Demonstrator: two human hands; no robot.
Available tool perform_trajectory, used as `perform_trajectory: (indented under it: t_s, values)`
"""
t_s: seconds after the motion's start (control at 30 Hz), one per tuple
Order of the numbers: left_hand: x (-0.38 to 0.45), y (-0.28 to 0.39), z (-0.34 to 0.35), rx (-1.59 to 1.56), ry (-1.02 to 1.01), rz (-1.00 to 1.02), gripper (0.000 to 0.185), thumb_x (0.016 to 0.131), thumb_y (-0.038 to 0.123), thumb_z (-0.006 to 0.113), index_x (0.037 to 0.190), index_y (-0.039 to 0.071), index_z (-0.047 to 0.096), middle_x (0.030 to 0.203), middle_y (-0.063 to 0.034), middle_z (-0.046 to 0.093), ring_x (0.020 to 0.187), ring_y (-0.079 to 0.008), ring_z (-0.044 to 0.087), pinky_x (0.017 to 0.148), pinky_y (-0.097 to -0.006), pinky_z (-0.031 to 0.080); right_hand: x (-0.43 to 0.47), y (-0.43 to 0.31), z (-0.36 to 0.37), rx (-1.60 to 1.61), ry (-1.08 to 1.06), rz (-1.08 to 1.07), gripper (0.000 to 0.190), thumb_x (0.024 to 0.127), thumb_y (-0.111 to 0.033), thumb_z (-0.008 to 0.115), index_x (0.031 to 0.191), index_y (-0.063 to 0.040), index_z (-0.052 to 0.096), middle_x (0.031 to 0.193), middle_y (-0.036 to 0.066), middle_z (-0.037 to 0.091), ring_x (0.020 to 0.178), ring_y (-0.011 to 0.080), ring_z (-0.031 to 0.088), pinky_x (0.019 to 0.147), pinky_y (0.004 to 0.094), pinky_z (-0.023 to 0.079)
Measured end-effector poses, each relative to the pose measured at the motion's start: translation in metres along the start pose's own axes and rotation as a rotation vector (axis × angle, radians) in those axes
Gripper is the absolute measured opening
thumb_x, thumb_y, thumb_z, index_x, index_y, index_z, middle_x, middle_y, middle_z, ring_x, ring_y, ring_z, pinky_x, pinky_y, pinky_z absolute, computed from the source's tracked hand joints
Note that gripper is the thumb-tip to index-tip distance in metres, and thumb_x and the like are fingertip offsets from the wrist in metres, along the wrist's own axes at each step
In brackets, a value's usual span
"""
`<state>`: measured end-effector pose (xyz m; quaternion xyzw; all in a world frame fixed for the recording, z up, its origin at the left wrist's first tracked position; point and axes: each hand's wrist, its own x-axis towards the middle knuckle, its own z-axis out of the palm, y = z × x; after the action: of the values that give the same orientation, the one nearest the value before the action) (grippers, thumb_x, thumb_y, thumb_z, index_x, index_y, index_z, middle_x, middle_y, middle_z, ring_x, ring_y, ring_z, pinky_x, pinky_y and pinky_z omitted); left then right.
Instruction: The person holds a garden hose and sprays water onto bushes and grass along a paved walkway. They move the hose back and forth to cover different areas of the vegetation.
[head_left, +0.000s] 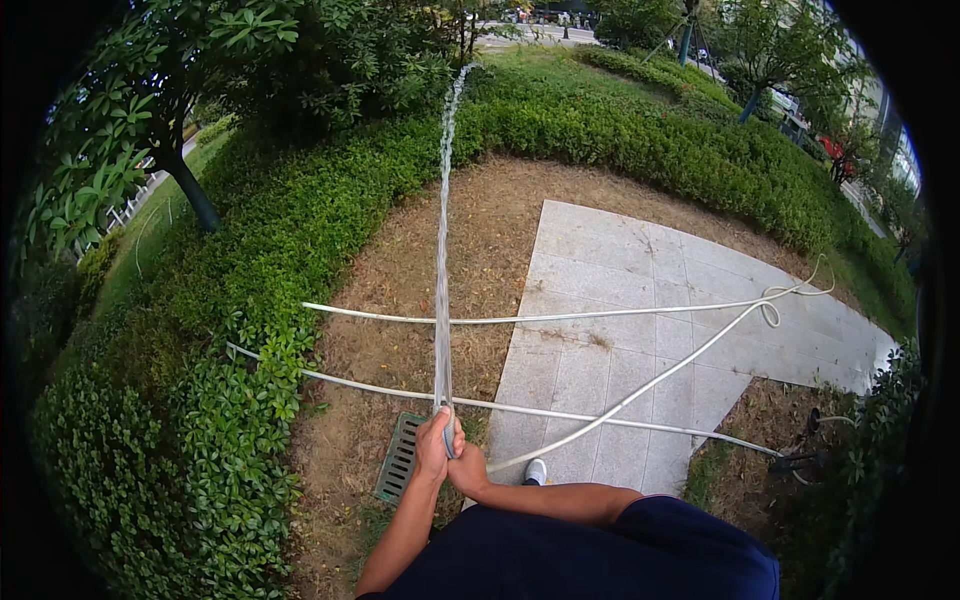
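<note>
Both hands grip a pale garden hose (449, 436) near its end, low in front of my body. My left hand (430, 448) is closed around the end, its thumb up by the mouth. Just behind and to the right, my right hand (468, 471) wraps the same hose, touching the left. A stream of water (443, 262) shoots from the mouth, away from me, arcing towards the shrubs at the top of the view. From under my right forearm the hose (555, 445) runs back over the paving to the right. The fingers hide part of the hose's end.
A second length of hose (637, 424) crosses the stone paving (592, 255), with another stretch beyond, tangled into a loop (770, 311). A slotted drain grate (397, 456) lies left of my hands. Low hedges (637, 142) border the bare soil (397, 262); a tree trunk (193, 191) leans at left.
</note>
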<state>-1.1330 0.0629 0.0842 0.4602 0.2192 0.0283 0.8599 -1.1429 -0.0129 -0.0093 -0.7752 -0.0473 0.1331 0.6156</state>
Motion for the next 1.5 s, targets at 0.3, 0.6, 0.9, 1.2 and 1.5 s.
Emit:
perform_trajectory:
  t_s: [0.3, 0.6, 0.9, 1.2, 1.5]
  values:
    - [0.002, -0.002, 0.004, 0.016, 0.003, -0.028, 0.036, 0.097, 0.031, 0.049, 0.076, 0.001, 0.053, 0.054, -0.0074, 0.048, 0.043, -0.0151, 0.046, 0.041, -0.0263, 0.037, -0.003, -0.006, -0.008, 0.012, -0.011, 0.024, 0.014, 0.076, -0.014, 0.057, 0.075, 0.0, 0.057, 0.077, 0.026, 0.062, 0.077, 0.0449, 0.061, 0.068, 0.049, 0.046]
    - [0.003, -0.004, 0.006, 0.023, 0.002, -0.041, 0.035, 0.097, 0.031, 0.049, 0.077, 0.002, 0.053, 0.055, -0.0068, 0.049, 0.043, -0.0145, 0.046, 0.042, -0.0259, 0.037, -0.002, -0.004, -0.01, 0.027, -0.025, 0.036, 0.015, 0.077, -0.016, 0.059, 0.075, -0.001, 0.058, 0.076, 0.026, 0.062, 0.076, 0.0442, 0.061, 0.067, 0.0474, 0.046]
    - [0.002, -0.005, 0.004, 0.033, -0.001, -0.029, 0.037, 0.097, 0.032, 0.048, 0.076, 0.002, 0.054, 0.054, -0.0069, 0.049, 0.042, -0.0137, 0.045, 0.041, -0.0255, 0.037, -0.004, -0.004, -0.01, 0.058, -0.036, 0.012, 0.016, 0.077, -0.018, 0.06, 0.077, -0.001, 0.059, 0.075, 0.023, 0.063, 0.076, 0.0425, 0.062, 0.067, 0.0455, 0.047]
    - [-0.003, -0.005, 0.004, 0.018, 0.009, -0.013, 0.037, 0.095, 0.032, 0.052, 0.074, 0.002, 0.054, 0.054, -0.0065, 0.051, 0.042, -0.0126, 0.046, 0.04, -0.0243, 0.036, -0.009, -0.007, -0.01, 0.033, -0.025, 0.016, 0.017, 0.077, -0.018, 0.061, 0.078, -0.001, 0.06, 0.076, 0.023, 0.064, 0.075, 0.041, 0.063, 0.067, 0.0451, 0.047]
    - [-0.004, -0.007, 0.003, 0.02, 0.015, -0.03, 0.036, 0.096, 0.032, 0.05, 0.077, 0.002, 0.054, 0.054, -0.0076, 0.049, 0.043, -0.0146, 0.046, 0.041, -0.0259, 0.037, -0.012, -0.011, -0.012, 0.015, -0.012, 0.059, 0.017, 0.077, -0.017, 0.061, 0.076, -0.001, 0.059, 0.075, 0.024, 0.064, 0.074, 0.0406, 0.064, 0.067, 0.045, 0.047]
